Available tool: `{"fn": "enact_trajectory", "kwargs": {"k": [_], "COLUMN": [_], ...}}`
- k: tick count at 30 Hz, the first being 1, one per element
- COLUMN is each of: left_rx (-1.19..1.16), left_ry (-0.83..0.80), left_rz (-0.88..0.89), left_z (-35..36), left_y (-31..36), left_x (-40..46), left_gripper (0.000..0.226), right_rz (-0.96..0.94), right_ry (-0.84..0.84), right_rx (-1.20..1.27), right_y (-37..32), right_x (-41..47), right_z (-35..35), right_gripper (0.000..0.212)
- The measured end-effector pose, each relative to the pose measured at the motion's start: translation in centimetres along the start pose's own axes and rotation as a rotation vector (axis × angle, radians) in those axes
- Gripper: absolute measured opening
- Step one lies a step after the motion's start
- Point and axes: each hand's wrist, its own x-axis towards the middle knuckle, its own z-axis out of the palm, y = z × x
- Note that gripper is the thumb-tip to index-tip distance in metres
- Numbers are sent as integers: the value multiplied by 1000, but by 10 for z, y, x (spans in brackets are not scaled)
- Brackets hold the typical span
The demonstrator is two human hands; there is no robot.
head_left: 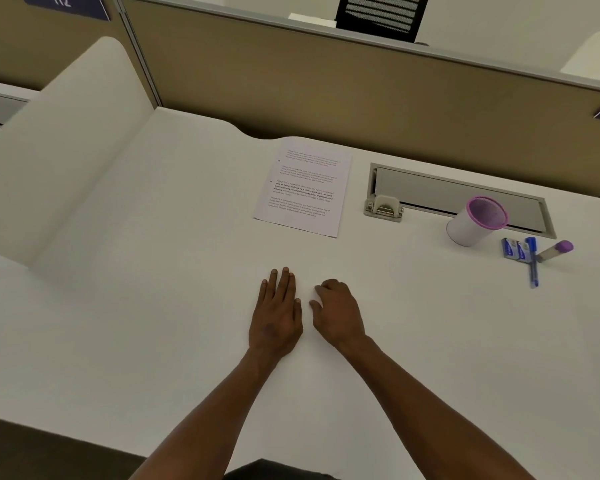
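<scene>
Your left hand [276, 317] lies flat on the desk [153, 237] with straight fingers and your right hand [336, 313] rests loosely curled, both holding nothing, while the printed sheet [305, 188] lies straight ahead, well apart, about equally near to both, its long axis pointing away from you.

Left hand [276, 315] flat on white desk [153, 306], fingers straight. Right hand [338, 315] just beside it, fingers loosely curled. Printed sheet [303, 188] lies beyond both, apart.
</scene>
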Motion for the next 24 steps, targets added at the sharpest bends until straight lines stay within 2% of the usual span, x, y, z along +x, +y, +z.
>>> {"fn": "enact_trajectory", "kwargs": {"k": [5,11,18,24], "left_rx": [-9,-21,-38,-34], "left_ry": [-8,-7,0,-4], "left_rz": [-6,-2,-3,-4], "left_z": [2,2,0,1], "left_y": [-1,-2,-2,-1], "left_x": [1,0,0,0], "left_gripper": [58,57,57,58], "right_rz": [-93,-96,-107,-61], "right_ry": [4,-47,-144,-131], "right_rx": [-85,-131,-205,-218], "right_y": [-6,-13,-12,-20], "right_x": [-2,12,27,18], "right_z": [5,-2,-5,4], "right_gripper": [21,25,15,11]}}
